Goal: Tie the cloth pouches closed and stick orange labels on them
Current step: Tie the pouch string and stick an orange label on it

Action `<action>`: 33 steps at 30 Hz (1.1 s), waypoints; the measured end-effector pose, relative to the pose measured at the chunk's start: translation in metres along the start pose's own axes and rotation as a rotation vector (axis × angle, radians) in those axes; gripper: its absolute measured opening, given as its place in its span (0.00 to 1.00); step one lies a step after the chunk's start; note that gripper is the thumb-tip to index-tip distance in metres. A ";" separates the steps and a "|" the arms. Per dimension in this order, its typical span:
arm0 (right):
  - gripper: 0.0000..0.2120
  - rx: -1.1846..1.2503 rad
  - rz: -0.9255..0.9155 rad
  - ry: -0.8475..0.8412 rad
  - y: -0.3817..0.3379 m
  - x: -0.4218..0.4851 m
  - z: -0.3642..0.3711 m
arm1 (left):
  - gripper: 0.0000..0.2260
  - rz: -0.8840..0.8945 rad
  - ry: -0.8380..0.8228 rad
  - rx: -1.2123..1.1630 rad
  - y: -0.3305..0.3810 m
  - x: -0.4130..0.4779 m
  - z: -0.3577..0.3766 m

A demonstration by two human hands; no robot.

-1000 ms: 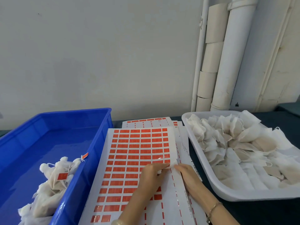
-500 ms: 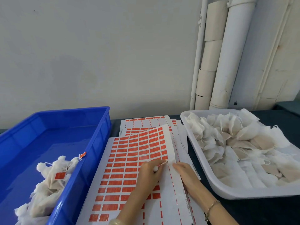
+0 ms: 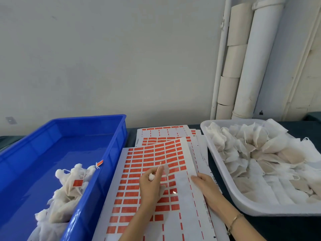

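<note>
A sheet of orange labels (image 3: 147, 157) lies in the middle of the table, its far right corner curling up. Above it, my left hand (image 3: 151, 186) pinches a peeled orange label (image 3: 163, 168) between thumb and fingertip. A small white cloth pouch (image 3: 151, 176) is tucked in the same hand. My right hand (image 3: 205, 186) presses flat on the sheet's white right margin. Tied pouches carrying orange labels (image 3: 69, 186) are heaped in the blue bin (image 3: 111, 136) on the left. Several unlabelled cloth pouches (image 3: 257, 153) fill the white tray (image 3: 224, 173) on the right.
More label sheets (image 3: 165, 131) are stacked under and behind the top one. A grey wall and white pipes (image 3: 251, 66) stand just behind the table. The dark tabletop (image 3: 271, 228) shows at the near right.
My left hand has peeled a label off the sheet and lifted it up and to the left. The sheet's far corner rose with the pull. My right hand stayed pressing on the margin.
</note>
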State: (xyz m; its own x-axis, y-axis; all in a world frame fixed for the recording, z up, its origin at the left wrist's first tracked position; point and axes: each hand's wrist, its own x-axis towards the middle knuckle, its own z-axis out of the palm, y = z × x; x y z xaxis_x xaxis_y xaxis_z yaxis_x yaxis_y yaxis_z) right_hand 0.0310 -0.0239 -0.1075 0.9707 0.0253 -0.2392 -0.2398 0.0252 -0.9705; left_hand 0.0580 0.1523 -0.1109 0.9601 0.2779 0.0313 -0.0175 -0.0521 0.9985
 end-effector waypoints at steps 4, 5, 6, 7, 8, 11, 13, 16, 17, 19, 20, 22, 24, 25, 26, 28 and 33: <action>0.21 -0.270 -0.133 0.179 -0.002 -0.003 0.008 | 0.05 -0.089 -0.070 -0.042 0.013 -0.009 -0.026; 0.23 -0.410 -0.239 0.257 -0.002 -0.004 0.013 | 0.05 -0.096 -0.090 -0.045 0.017 -0.013 -0.031; 0.23 -0.505 -0.356 0.310 -0.002 -0.007 0.020 | 0.06 -0.097 -0.111 -0.032 0.020 -0.017 -0.036; 0.20 -0.526 -0.442 0.319 -0.003 -0.011 0.028 | 0.06 -0.091 -0.136 -0.010 0.023 -0.021 -0.039; 0.17 -0.482 -0.478 0.287 -0.005 -0.014 0.035 | 0.06 -0.085 -0.163 0.011 0.026 -0.025 -0.041; 0.10 -0.275 -0.468 0.093 -0.012 -0.022 0.050 | 0.05 -0.066 -0.230 0.043 0.033 -0.037 -0.045; 0.06 -0.288 -0.477 0.048 -0.014 -0.026 0.053 | 0.04 -0.055 -0.259 0.064 0.037 -0.042 -0.048; 0.05 -0.309 -0.486 0.096 -0.017 -0.029 0.045 | 0.04 -0.048 -0.262 0.122 0.039 -0.044 -0.052; 0.05 -0.303 -0.484 0.117 -0.018 -0.030 0.041 | 0.04 -0.044 -0.260 0.146 0.039 -0.044 -0.053; 0.07 -0.258 -0.442 0.127 -0.021 -0.033 0.035 | 0.05 -0.040 -0.262 0.175 0.040 -0.045 -0.056; 0.09 -0.226 -0.397 0.098 -0.024 -0.035 0.033 | 0.04 -0.036 -0.266 0.186 0.040 -0.046 -0.056; 0.12 -0.171 -0.309 -0.039 -0.028 -0.038 0.034 | 0.03 -0.031 -0.277 0.198 0.042 -0.047 -0.057; 0.17 -0.126 -0.270 -0.179 -0.030 -0.041 0.040 | 0.03 -0.018 -0.289 0.219 0.044 -0.048 -0.056; 0.19 -0.105 -0.251 -0.216 -0.030 -0.043 0.044 | 0.04 0.001 -0.297 0.243 0.045 -0.048 -0.056; 0.20 -0.075 -0.228 -0.235 -0.031 -0.045 0.049 | 0.04 0.021 -0.303 0.268 0.045 -0.049 -0.055; 0.20 -0.006 -0.198 -0.246 -0.032 -0.048 0.056 | 0.03 0.046 -0.298 0.309 0.047 -0.051 -0.054; 0.17 0.136 -0.187 -0.192 -0.033 -0.050 0.053 | 0.03 0.050 -0.268 0.314 0.044 -0.051 -0.057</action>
State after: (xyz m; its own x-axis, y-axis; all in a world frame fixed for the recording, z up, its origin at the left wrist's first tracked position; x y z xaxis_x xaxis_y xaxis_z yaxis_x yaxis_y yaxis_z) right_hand -0.0105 0.0270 -0.0620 0.9800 0.1960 -0.0344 -0.0704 0.1801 -0.9811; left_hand -0.0077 0.1904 -0.0655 0.9996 0.0102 0.0251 -0.0198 -0.3606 0.9325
